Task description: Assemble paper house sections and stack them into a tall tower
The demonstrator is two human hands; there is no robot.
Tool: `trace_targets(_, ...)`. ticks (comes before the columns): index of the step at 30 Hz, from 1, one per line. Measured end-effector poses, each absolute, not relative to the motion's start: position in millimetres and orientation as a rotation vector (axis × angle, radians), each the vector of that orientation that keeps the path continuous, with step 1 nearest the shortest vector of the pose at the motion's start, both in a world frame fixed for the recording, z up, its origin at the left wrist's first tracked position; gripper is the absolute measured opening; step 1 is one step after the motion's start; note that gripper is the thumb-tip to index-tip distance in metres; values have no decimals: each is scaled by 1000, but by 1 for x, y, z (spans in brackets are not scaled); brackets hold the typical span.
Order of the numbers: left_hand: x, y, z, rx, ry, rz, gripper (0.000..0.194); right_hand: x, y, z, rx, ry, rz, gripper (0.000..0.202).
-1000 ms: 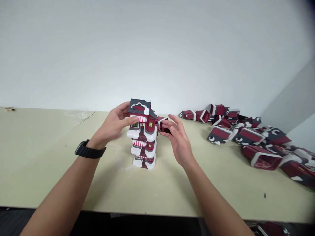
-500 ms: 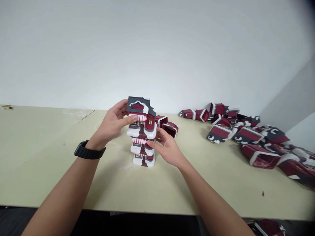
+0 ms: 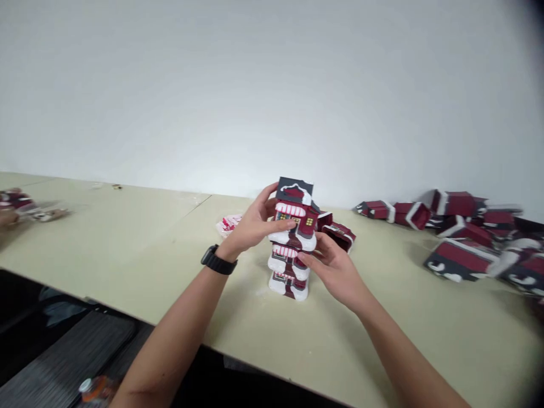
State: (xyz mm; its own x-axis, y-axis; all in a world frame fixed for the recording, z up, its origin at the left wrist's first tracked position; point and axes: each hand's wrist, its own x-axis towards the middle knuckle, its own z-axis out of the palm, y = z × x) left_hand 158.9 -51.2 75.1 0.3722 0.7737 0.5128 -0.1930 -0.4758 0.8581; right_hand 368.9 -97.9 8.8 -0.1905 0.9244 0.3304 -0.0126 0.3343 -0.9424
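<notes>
Three small dark red Christmas houses with white snow trim and striped awnings stand upright in a stack on the table. My left hand (image 3: 258, 224) grips the top house (image 3: 296, 209), thumb across its front and fingers behind its left side. My right hand (image 3: 335, 269) holds the stack from the right, its thumb on the middle house (image 3: 289, 259) and its fingers hidden behind. Underneath, the bottom house (image 3: 288, 287) rests on the tabletop.
Two more houses (image 3: 340, 233) lie behind the stack, and a red and white plastic packet (image 3: 229, 224) is behind my left wrist. A pile of houses (image 3: 461, 258) fills the table's right side. Another person's hand (image 3: 7, 218) is at the far left edge. An orange bottle (image 3: 96, 390) is below the table.
My view has swung left, so the stack and both hands appear further right. The packet, the bottle and the other person's hand have come into view. Both hands keep their hold.
</notes>
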Motion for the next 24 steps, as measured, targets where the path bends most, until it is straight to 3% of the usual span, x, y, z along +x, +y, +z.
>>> trace_targets(10,159,-51,64,1639,429,1291,96,372,-98,4,-892,-1496,1103,52)
trace_targets(16,164,-60,62,1637,474,1274,63,372,-97,2,-900,-1507,1085,53)
trace_targets(20,153,-68,79,1634,586,1612,60,372,-96,1,-917,-1505,1081,52)
trace_targets(24,81,-59,94,1597,836,2137,68,372,-98,4,-933,-1524,1048,49)
